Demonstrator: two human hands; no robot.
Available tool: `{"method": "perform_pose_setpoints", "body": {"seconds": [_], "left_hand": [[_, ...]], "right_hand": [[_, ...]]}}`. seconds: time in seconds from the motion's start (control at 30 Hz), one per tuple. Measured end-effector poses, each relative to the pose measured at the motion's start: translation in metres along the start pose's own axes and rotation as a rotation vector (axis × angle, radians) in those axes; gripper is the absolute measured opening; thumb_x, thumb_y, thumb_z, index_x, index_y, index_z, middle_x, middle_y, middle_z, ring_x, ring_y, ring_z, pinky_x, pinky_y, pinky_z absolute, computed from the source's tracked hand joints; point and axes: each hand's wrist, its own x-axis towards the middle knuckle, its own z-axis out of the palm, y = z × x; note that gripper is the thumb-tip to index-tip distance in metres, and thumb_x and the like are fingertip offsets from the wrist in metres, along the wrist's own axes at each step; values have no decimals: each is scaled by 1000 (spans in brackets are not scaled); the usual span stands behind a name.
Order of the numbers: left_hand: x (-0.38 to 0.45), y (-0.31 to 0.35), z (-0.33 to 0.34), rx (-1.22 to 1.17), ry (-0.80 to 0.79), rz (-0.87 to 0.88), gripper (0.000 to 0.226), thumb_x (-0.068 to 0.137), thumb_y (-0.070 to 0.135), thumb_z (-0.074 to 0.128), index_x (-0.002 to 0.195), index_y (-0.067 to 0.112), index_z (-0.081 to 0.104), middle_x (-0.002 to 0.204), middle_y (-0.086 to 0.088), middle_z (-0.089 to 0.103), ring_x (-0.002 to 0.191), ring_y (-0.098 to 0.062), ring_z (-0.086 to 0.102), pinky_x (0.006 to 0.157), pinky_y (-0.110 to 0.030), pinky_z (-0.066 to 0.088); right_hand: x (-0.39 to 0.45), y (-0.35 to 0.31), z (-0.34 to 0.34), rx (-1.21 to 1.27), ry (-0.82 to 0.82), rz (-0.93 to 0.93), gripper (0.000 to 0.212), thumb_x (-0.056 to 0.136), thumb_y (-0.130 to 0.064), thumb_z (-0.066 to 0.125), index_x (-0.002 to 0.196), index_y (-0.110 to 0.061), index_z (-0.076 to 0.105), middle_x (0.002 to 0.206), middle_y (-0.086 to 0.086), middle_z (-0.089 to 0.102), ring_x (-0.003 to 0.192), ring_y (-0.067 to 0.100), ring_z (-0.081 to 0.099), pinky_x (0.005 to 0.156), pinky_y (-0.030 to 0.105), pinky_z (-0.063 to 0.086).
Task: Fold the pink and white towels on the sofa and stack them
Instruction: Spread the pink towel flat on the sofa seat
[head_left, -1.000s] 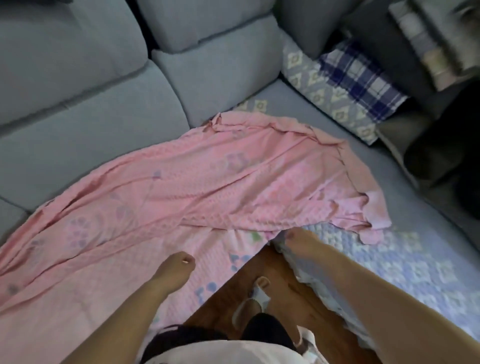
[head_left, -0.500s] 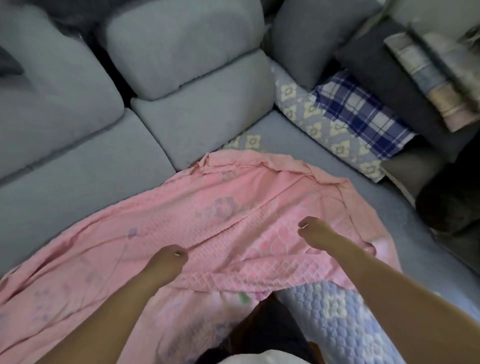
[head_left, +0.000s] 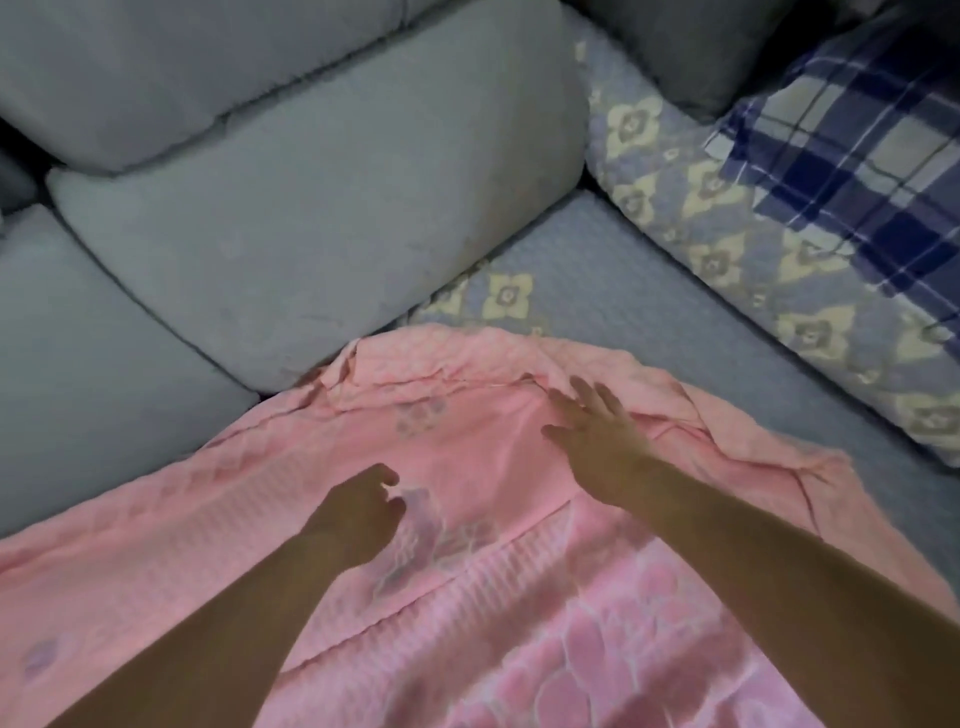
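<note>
A large pink towel (head_left: 519, 597) with a quilted pattern and faint flower prints lies spread over the sofa seat, its far edge rumpled near the back cushions. My right hand (head_left: 597, 431) rests flat on the towel near that far edge, fingers spread. My left hand (head_left: 358, 512) hovers over or touches the towel's middle, fingers loosely curled and holding nothing that I can see. No white towel is in view.
Grey sofa back cushions (head_left: 291, 208) rise behind the towel. A quilted floral seat cover (head_left: 597, 291) lies under it. A floral pillow (head_left: 753, 249) and a blue plaid cloth (head_left: 857, 156) sit at the right.
Both hands have moved forward from the towel's near edge to its far part, carrying the near layer over. My right hand has opened flat, and the view has come closer to the sofa.
</note>
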Motion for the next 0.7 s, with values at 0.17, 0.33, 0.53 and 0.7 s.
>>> {"method": "perform_pose_setpoints", "body": {"seconds": [0.17,0.33,0.53,0.7], "left_hand": [[50,34,18,273,2,160,70,99,31,52,158,34,14,165,1,13,150,-24,23,120,-40,29],[134,61,10,511,172,247,84,86,54,37,158,36,-2,167,-7,1,153,-31,4,120,-48,26],[200,108,19,581,29,223,95,71,76,32,153,41,-3,165,-5,7,153,-32,7,119,-54,25],[193,127,7,687,147,252,68,87,52,57,147,37,28,150,-2,39,130,-31,48,101,-45,47]], "right_hand": [[59,121,5,198,-33,689,54,92,-36,55,144,-25,44,151,14,25,137,41,31,114,54,31],[52,176,12,273,353,729,43,82,-15,56,123,-8,60,136,20,44,122,42,42,103,50,39],[65,182,69,355,20,334,70,90,-49,34,156,-32,17,164,5,14,150,30,12,120,52,23],[72,178,72,396,176,630,64,98,-54,41,153,-27,23,155,12,24,134,41,32,106,52,37]]}}
